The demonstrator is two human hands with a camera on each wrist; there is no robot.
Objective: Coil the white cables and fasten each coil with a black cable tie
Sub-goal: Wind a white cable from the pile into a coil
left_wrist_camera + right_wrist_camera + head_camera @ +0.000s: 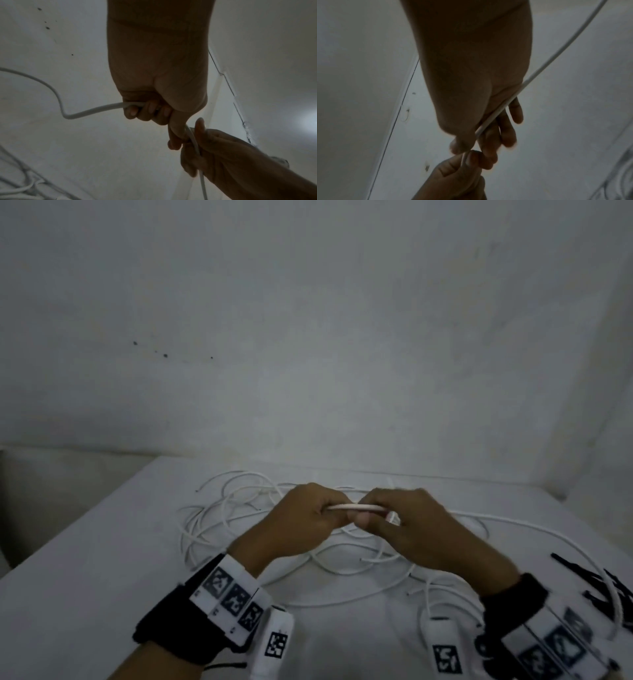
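Observation:
Both hands meet above the middle of the table and hold one white cable (pixel 356 506) between them. My left hand (pixel 308 515) grips it in a fist; in the left wrist view the cable (pixel 96 110) leaves the curled fingers (pixel 147 112) to the left. My right hand (pixel 407 522) pinches the same cable beside it; in the right wrist view the cable (pixel 539 70) runs along the palm to the fingertips (pixel 489 152). A loose tangle of white cables (pixel 219 518) lies on the table under the hands. Black cable ties (pixel 589 580) lie at the right edge.
The white table (pixel 85 594) stands against a pale wall (pixel 308 337). More white cable loops (pixel 442 594) lie near my right wrist. Marker bands sit on both wrists.

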